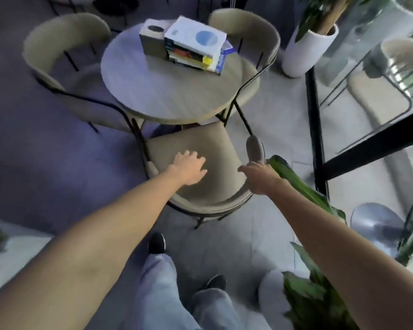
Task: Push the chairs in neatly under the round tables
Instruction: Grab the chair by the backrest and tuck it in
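A: Near chair [196,144], seat half out from the round surface [167,91]. Left grip [188,170] spread over the seat. Right grip [258,175] at the backrest's right end, curl unreadable.
B: Risk?
A: Uneven shove likely skews it. Its legs may snag the right chair [236,20].

Pale tiled floor [248,246] in cool, dim light. A glass wall [367,103] with a black frame [316,129] runs along the right. A white planter [303,53] stands beside it, with leafy plants [308,298] nearer.

Three chairs [208,148], one round table [167,91], one stack of books [196,53], one grey box [152,42]
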The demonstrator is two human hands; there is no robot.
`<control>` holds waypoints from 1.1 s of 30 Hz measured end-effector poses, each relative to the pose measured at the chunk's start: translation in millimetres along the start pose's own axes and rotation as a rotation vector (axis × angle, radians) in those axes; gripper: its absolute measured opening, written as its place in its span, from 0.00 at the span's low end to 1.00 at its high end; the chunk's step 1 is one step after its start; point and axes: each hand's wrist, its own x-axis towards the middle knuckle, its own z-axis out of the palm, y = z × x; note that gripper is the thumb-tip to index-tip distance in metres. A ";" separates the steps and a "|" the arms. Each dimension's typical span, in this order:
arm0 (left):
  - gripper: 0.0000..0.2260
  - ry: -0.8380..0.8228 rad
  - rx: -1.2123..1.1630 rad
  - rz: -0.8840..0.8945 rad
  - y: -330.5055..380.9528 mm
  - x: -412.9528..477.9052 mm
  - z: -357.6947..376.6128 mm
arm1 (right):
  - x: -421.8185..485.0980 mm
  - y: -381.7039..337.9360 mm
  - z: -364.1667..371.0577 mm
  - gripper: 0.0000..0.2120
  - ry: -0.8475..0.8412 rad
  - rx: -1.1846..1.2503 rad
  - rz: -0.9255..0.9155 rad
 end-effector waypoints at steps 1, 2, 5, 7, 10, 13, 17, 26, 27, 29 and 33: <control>0.23 -0.011 -0.013 -0.018 6.8 -9.4 8.7 | -3.7 -2.8 8.8 0.31 -0.004 -0.013 -0.026; 0.22 -0.016 -0.016 -0.034 12.8 -17.1 16.5 | -5.0 -5.6 17.6 0.32 -0.002 -0.027 -0.048; 0.21 -0.033 -0.026 -0.082 26.3 -31.9 36.2 | -1.8 -12.3 39.6 0.31 -0.011 -0.051 -0.093; 0.21 -0.043 -0.039 -0.104 34.4 -35.8 49.5 | 6.1 -14.2 55.6 0.31 -0.013 -0.072 -0.114; 0.21 -0.048 -0.055 -0.136 45.5 -35.8 68.1 | 19.7 -13.7 75.1 0.29 -0.012 -0.110 -0.144; 0.21 -0.073 -0.072 -0.162 55.9 -33.3 87.5 | 34.2 -7.8 93.3 0.28 0.000 -0.147 -0.161; 0.22 -0.082 -0.100 -0.207 64.8 -30.0 110.4 | 54.4 6.1 115.5 0.24 0.038 -0.202 -0.190; 0.29 -0.088 -0.084 -0.217 73.7 -39.4 130.5 | 63.0 10.9 138.4 0.13 0.168 -0.240 -0.178; 0.29 -0.103 -0.060 -0.201 73.1 -40.6 130.8 | 62.1 10.5 138.6 0.13 0.163 -0.242 -0.179; 0.27 -0.108 -0.013 -0.170 71.6 -43.1 132.6 | 59.7 9.9 141.5 0.14 0.159 -0.243 -0.180; 0.18 -0.081 -0.003 -0.172 71.5 -44.3 138.9 | 55.5 7.4 149.3 0.15 0.185 -0.216 -0.171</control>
